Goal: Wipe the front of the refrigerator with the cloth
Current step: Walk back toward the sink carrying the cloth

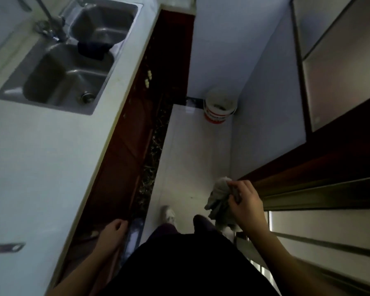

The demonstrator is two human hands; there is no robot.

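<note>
Along the left runs a pale white countertop [41, 167] with a double stainless steel sink [73, 60]. Opposite stands the silvery refrigerator front [329, 225], and a white red-banded bucket [219, 107] sits in the far corner. The crumpled grey cloth [219, 197] hangs just beside the refrigerator, pinched in the right hand [246, 201]. The left hand [113, 229] hangs loosely curled, holding nothing.

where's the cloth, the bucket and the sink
cloth [219, 196], head view, middle of the bunched grey fabric
bucket [217, 115], head view, its white and red outer wall
sink [51, 68], head view, bare inner wall of the near basin
</note>
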